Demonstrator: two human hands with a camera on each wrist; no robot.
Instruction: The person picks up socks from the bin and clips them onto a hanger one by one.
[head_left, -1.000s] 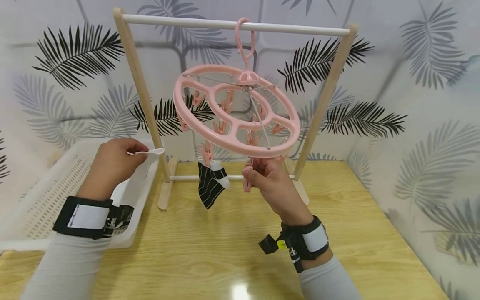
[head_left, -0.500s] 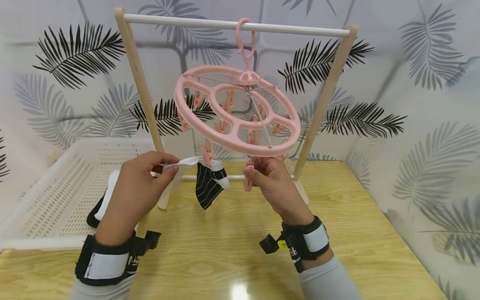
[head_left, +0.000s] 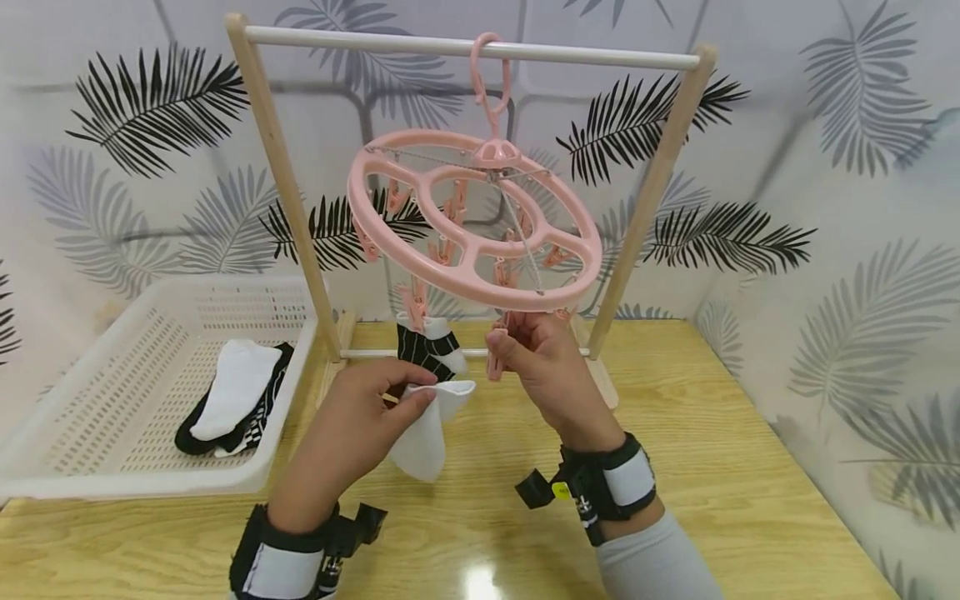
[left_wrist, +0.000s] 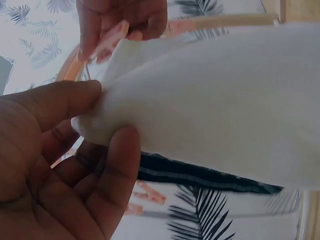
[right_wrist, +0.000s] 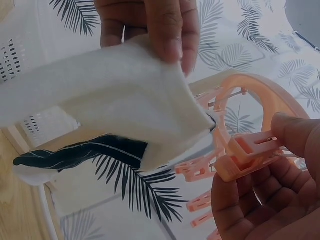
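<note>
My left hand (head_left: pixel 367 425) pinches a white sock (head_left: pixel 422 442) by its cuff, and the sock hangs down in front of the drying hanger. Thumb and fingers of my right hand (head_left: pixel 543 367) grip a pink clothespin (head_left: pixel 497 354) below the front rim of the round pink hanger (head_left: pixel 480 292). In the right wrist view the sock's cuff (right_wrist: pixel 192 130) is close to this clothespin (right_wrist: pixel 250 152). A black striped sock (head_left: pixel 426 346) with white parts hangs from another clothespin (head_left: pixel 415 307), partly behind the white sock.
The hanger hooks over the white bar (head_left: pixel 360 40) of a wooden stand (head_left: pixel 281 158). At left a white perforated basket (head_left: pixel 97 400) holds a white sock (head_left: pixel 236 387) lying on black patterned ones. More pink clothespins dangle under the hanger. All stands on a wood-grain table (head_left: pixel 705 467).
My left hand has carried the white sock from the basket rightward, then down toward the front of the hanger. My right hand stays on its clothespin.
</note>
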